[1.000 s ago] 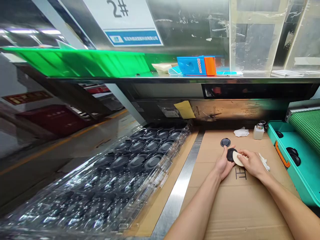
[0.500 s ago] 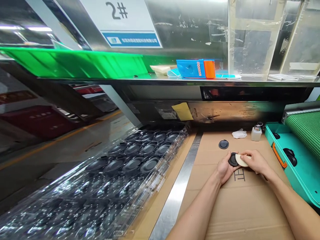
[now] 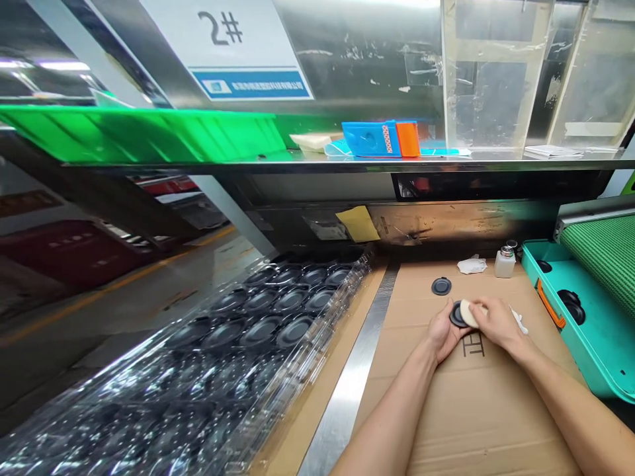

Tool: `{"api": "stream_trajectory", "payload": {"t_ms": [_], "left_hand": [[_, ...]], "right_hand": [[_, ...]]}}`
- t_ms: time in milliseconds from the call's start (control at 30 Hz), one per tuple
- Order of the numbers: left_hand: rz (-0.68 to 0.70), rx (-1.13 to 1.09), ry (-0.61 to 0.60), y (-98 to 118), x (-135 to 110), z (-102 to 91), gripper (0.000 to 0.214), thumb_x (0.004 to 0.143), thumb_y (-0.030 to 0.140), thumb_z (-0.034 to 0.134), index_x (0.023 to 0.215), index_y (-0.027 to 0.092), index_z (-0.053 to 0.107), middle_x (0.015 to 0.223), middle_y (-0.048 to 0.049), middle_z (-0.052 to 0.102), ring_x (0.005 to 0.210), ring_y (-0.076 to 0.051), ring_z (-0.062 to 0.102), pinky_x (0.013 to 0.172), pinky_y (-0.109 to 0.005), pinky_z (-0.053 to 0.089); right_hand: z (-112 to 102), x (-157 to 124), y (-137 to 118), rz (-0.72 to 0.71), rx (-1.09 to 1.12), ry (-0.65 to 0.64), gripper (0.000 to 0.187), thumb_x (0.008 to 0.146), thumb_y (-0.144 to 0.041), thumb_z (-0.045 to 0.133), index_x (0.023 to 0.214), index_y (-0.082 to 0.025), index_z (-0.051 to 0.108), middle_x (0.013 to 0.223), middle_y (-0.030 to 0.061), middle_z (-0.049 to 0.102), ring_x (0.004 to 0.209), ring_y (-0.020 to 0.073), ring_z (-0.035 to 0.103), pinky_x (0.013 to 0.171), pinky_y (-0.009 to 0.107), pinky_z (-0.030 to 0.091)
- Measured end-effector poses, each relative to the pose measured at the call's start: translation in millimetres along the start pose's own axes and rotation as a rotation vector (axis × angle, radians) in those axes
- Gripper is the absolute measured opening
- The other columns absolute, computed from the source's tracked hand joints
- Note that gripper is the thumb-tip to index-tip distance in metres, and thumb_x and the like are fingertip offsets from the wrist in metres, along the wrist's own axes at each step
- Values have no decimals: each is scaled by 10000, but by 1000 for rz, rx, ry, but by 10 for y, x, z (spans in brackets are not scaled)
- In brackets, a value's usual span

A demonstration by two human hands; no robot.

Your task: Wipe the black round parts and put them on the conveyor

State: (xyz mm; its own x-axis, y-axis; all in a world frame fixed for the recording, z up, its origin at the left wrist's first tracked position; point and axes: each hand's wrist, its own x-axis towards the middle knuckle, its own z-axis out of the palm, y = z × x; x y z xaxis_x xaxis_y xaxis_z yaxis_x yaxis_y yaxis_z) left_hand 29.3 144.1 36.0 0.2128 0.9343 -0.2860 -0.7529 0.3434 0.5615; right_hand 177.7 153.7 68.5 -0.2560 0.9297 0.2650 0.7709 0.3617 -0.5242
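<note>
My left hand grips a round black lid by its edge, just above the cardboard. Between the fingers of my right hand is a cream-coloured round pad, laid over the right part of the lid, so that part is hidden. A second black lid lies flat on the cardboard beyond my hands. Something white and crumpled shows from behind my right hand, partly covered by it.
Clear plastic trays holding many black lids stand on the left. At the back are a white pump bottle and crumpled tissue. On the right, a teal bin with black parts sits beside a green conveyor. A metal shelf crosses above.
The pad has shifted slightly up and left with my right hand, staying over the lid. The white crumpled thing behind that hand now shows. The whole view has moved a little.
</note>
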Motion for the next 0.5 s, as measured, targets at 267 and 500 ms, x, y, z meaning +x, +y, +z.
{"api": "stream_trajectory", "payload": {"t_ms": [267, 500], "left_hand": [[-3, 11, 30, -10, 18, -15, 370, 1013, 370, 422, 1033, 81, 651, 1040, -177, 716, 995, -253, 689, 922, -436, 559], [-21, 41, 12, 5, 3, -16, 365, 1007, 374, 437, 1049, 76, 644, 1054, -191, 715, 993, -257, 696, 887, -402, 569]], "right_hand": [[133, -17, -104, 34, -248, 39, 289, 1029, -367, 393, 1172, -249, 614, 1042, 75, 728, 881, 195, 684, 706, 264, 415], [144, 37, -24, 56, -283, 14, 301, 1028, -399, 371, 1148, -249, 602, 1008, 79, 725, 840, 217, 682, 684, 286, 407]]}}
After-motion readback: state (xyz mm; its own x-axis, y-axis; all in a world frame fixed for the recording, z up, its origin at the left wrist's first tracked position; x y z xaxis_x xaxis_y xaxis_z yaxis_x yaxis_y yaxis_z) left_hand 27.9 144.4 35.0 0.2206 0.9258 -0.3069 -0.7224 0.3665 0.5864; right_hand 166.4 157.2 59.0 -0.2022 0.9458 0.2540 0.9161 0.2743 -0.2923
